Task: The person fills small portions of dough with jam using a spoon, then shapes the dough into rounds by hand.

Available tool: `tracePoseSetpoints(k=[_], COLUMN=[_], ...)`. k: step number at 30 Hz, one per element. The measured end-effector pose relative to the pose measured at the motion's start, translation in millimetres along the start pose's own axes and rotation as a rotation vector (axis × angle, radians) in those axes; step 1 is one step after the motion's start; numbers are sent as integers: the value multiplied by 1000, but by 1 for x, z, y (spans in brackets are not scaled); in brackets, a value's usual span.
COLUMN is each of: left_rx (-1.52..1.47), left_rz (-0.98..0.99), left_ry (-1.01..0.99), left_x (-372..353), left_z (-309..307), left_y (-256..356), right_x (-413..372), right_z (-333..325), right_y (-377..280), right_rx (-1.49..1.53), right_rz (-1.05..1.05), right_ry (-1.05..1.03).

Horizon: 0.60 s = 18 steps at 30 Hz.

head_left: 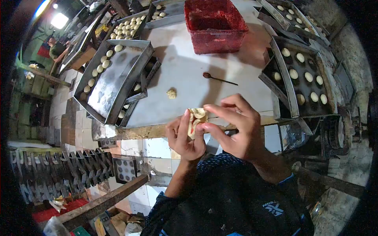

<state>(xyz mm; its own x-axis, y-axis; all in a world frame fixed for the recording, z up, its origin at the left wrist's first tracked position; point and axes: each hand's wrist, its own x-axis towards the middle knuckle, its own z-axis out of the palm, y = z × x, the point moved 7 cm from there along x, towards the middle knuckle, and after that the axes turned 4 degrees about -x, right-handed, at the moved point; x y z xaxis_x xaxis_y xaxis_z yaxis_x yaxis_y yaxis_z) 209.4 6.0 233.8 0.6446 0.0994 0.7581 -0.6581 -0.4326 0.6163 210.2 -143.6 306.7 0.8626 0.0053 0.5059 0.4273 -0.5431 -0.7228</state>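
Both of my hands meet over the table's near edge around a piece of pale dough (198, 115) with a streak of red filling on it. My left hand (185, 137) cups the dough from the left, fingers closed about it. From the right, my right hand (238, 126) pinches the dough's edge between thumb and fingertips. Beyond them a small lump of dough (171, 93) lies on the white tabletop (177, 70). A dark spoon (220, 79) rests to the right of that lump.
A red plastic bin (216, 41) stands at the table's back. Metal trays with round dough balls flank it: a left tray (136, 72) and a right tray (289, 78), each stacked on others. A metal rack (63, 173) is at lower left. Another person (57, 49) is far left.
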Motion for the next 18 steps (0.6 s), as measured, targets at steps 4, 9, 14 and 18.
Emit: tracePoseSetpoints(k=[4,9,14,18], left_rx=[-11,-68,-11,79], left_rz=[-28,15,43,44], left_ry=[-21,-10,-42,-25], left_x=[-7,-13,-11,-9], left_z=[5,7,19,25], left_y=[-5,-4,2,14], right_x=[-4,3,-6,-25], right_z=[11,2,0,1], right_y=[12,31,22,-5], right_rx=[-90,113,36,-40], right_rz=[2,220,36,-243], right_ry=[-66,-89,-88,34])
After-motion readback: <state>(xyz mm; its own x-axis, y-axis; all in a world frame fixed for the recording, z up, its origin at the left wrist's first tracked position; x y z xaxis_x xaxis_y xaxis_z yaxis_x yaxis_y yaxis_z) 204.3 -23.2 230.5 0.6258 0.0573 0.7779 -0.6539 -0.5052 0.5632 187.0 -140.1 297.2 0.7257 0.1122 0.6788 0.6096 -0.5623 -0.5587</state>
